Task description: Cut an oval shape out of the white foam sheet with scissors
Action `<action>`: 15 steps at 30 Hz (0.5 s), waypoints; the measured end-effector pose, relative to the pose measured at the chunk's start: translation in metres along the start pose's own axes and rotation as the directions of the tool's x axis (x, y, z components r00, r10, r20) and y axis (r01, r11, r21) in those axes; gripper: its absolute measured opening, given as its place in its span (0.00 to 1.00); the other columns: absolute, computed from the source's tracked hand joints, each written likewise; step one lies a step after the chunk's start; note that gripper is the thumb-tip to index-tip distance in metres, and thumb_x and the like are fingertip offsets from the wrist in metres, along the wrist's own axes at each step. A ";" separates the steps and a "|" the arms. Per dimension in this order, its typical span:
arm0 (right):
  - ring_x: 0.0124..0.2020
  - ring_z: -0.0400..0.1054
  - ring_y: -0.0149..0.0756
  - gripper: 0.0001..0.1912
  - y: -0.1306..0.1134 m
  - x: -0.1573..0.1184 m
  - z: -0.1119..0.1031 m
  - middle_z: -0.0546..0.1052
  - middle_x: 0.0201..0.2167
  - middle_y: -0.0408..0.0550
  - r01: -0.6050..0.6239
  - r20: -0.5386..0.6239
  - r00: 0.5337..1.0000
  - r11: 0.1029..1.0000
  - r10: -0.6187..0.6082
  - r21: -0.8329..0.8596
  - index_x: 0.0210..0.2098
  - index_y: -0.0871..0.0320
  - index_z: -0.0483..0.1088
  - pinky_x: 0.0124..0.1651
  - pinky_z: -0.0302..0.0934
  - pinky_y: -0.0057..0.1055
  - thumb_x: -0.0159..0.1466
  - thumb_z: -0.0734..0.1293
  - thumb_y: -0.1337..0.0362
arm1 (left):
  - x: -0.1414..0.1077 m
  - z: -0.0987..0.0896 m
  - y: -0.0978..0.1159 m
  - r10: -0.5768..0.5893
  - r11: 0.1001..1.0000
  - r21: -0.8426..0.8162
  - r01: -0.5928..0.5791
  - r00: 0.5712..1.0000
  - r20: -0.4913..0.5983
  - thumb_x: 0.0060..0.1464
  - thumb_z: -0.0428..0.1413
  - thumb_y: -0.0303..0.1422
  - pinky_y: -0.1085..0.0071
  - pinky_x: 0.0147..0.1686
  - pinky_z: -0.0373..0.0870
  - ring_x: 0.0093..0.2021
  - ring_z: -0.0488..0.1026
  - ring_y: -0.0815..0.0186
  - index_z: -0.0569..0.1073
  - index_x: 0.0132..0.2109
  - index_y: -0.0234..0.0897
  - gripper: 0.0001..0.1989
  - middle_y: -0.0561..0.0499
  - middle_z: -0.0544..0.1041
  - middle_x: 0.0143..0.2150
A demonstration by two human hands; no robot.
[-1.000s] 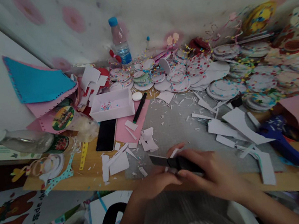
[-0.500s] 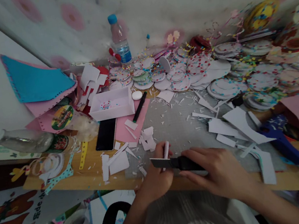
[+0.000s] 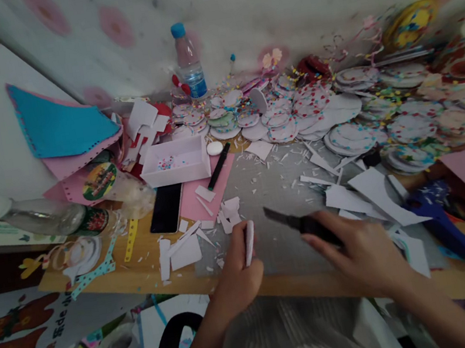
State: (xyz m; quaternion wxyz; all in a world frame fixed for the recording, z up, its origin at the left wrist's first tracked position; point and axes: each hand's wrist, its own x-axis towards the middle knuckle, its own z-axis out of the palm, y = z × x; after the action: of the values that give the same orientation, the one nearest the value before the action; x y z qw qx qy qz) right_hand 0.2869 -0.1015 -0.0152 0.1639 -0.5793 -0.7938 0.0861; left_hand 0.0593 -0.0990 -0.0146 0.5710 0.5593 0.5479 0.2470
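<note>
Near the front edge of the table, my left hand [image 3: 240, 270] is closed around a small flat white piece [image 3: 250, 242], seen almost edge-on. It looks like a foam or paper disc. My right hand [image 3: 354, 246] grips the black handle of a utility knife [image 3: 313, 227]. The knife's blade points up and to the left, apart from the white piece. Beneath both hands lies a grey cutting mat [image 3: 271, 191] sprinkled with white slivers. White offcuts [image 3: 185, 252] lie left of my left hand, and larger white scraps [image 3: 379, 197] lie right of the knife.
Stacks of decorated white discs [image 3: 313, 98] line the back. At the left are a white box [image 3: 175, 163], a phone [image 3: 167, 208], a black marker [image 3: 219, 166] and a clear bottle [image 3: 43, 214]. A water bottle [image 3: 190, 65] stands behind. A blue glue gun [image 3: 443, 222] lies at right.
My right hand has drawn the knife away from the white piece, to the right and slightly up. My left hand still holds the piece, now turned more upright.
</note>
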 end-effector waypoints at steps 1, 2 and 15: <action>0.22 0.73 0.37 0.21 -0.007 -0.001 -0.002 0.76 0.23 0.45 0.053 0.036 0.998 0.997 -0.055 0.056 0.38 0.57 0.68 0.22 0.53 0.29 0.69 0.54 0.48 | 0.001 0.001 0.002 -0.008 1.000 0.014 0.008 1.000 -0.022 0.43 0.46 0.19 0.66 0.45 0.60 0.41 0.64 0.64 0.61 0.52 0.42 0.27 0.52 0.65 0.41; 0.23 0.73 0.37 0.20 -0.015 -0.003 -0.003 0.77 0.25 0.45 0.096 0.071 0.992 0.990 -0.104 0.108 0.39 0.58 0.68 0.23 0.55 0.29 0.69 0.54 0.49 | 0.002 0.003 0.006 -0.011 1.000 0.027 0.012 0.999 -0.039 0.43 0.46 0.20 0.66 0.45 0.60 0.42 0.65 0.63 0.61 0.51 0.41 0.26 0.51 0.66 0.41; 0.22 0.72 0.37 0.21 -0.019 -0.003 -0.002 0.77 0.24 0.46 0.055 0.038 0.998 0.995 -0.058 0.081 0.39 0.58 0.68 0.22 0.53 0.30 0.68 0.55 0.48 | -0.005 0.006 0.002 0.125 0.978 0.185 -0.097 0.982 -0.145 0.44 0.46 0.19 0.59 0.53 0.60 0.52 0.65 0.58 0.59 0.56 0.37 0.29 0.44 0.66 0.52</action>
State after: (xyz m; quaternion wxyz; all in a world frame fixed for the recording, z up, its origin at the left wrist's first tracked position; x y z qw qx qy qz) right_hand 0.2714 -0.1108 -0.0070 0.1735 -0.5476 -0.8090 0.1248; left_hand 0.0641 -0.1046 -0.0120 0.4598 0.6165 0.5783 0.2720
